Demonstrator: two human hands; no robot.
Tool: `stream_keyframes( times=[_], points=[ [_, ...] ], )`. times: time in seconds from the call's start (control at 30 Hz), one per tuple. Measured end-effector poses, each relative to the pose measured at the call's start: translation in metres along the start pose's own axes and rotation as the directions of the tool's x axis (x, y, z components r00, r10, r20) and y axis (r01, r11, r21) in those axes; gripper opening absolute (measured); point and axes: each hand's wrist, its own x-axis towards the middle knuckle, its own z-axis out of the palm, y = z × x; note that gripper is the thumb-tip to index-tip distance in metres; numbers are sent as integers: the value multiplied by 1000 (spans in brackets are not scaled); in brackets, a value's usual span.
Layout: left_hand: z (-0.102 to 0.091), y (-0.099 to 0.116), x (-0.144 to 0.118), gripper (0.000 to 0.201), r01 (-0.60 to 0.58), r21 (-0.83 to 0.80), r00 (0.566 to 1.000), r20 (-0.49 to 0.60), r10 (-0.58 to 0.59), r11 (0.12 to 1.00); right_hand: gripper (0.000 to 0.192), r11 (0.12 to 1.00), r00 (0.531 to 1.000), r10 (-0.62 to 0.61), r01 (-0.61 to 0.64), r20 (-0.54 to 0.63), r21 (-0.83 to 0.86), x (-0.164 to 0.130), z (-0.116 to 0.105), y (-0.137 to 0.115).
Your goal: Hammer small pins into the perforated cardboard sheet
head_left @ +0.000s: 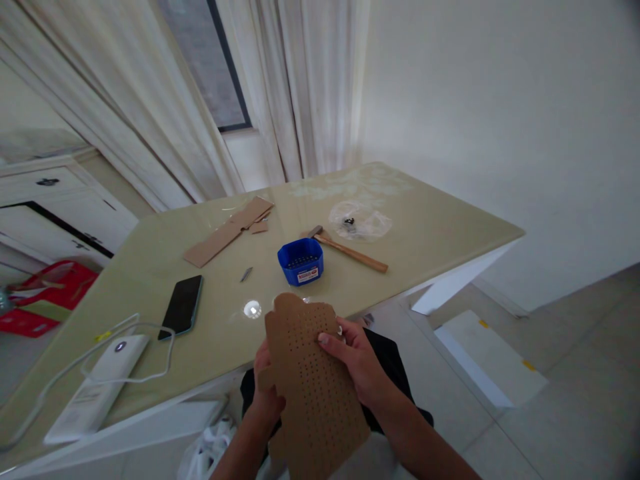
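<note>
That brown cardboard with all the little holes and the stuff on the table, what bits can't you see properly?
Head view only:
- Perforated cardboard: its lower end is cut off by the picture's bottom edge.
- Left hand: mostly hidden behind the cardboard.
- Blue tub: its contents and label are too small to make out.
- Clear plastic bag: the small dark pieces inside are too tiny to identify.
- Hammer: its head is partly hidden behind the tub.

On the glossy beige table (150, 247): blue plastic tub (301, 261), wooden-handled hammer (350, 251), black smartphone (181, 306), white power bank (95, 390), brown cardboard strips (227, 230).
</note>
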Motion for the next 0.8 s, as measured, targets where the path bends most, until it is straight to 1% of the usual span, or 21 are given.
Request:
stream_keyframes(
  times=[0.1,0.13,0.17,0.2,0.23,0.27,0.3,0.33,0.4,0.43,0.47,0.5,0.57,0.63,0.7,0.73,0.77,0.8],
  points=[
    [-7,-3,17,40,-25,-31,999,33,26,999,56,998,995,-27,22,-95,-51,3,-2,3],
    [-13,-3,24,36,-40,-20,999,15,40,999,56,997,992,-36,27,-117,-75,4,-4,4],
    [-20,-3,30,33,-66,6,998,-24,66,998,56,994,990,-51,37,-129,-103,5,-5,5],
    [-27,-2,34,28,-106,44,990,-92,110,993,56,988,988,-77,58,-134,-141,5,-6,5],
    [-33,0,37,23,-160,103,973,-149,174,982,54,978,984,-115,89,-133,-189,6,-6,5],
    [-38,3,37,19,-224,178,954,-160,253,958,52,962,980,-159,125,-123,-243,6,-6,5],
    [-41,7,36,17,-292,257,936,-121,331,921,49,941,973,-203,163,-107,-297,6,-6,5],
    [-41,12,34,17,-363,331,919,-26,393,871,46,917,967,-241,198,-86,-346,6,-5,5],
    [-33,20,27,21,-482,424,875,181,449,767,41,873,955,-294,248,-48,-419,6,-3,5],
    [-26,23,23,20,-514,453,856,223,466,728,39,853,950,-312,263,-36,-450,5,-2,5],
    [-19,24,21,15,-528,466,847,221,484,710,38,834,946,-324,272,-27,-480,6,-2,5],
    [-12,25,18,11,-527,473,844,195,500,706,37,816,943,-331,275,-21,-509,6,-2,6],
    [-4,25,16,11,-527,465,836,132,533,711,37,787,943,-332,271,-10,-555,6,-4,7],
    [-3,27,14,13,-558,426,815,118,568,712,38,769,945,-328,266,-1,-581,7,-7,9],
    [-11,31,15,15,-612,306,786,132,604,729,39,749,942,-335,253,-20,-613,8,-10,11],
    [-17,33,17,17,-624,226,780,128,612,748,39,740,942,-333,239,-33,-629,8,-11,12],
    [-24,35,23,19,-625,155,781,122,613,766,39,735,943,-329,224,-47,-640,9,-12,13],
    [-31,35,32,19,-607,110,794,108,598,787,39,738,945,-321,212,-56,-640,9,-12,14]
  ],
)
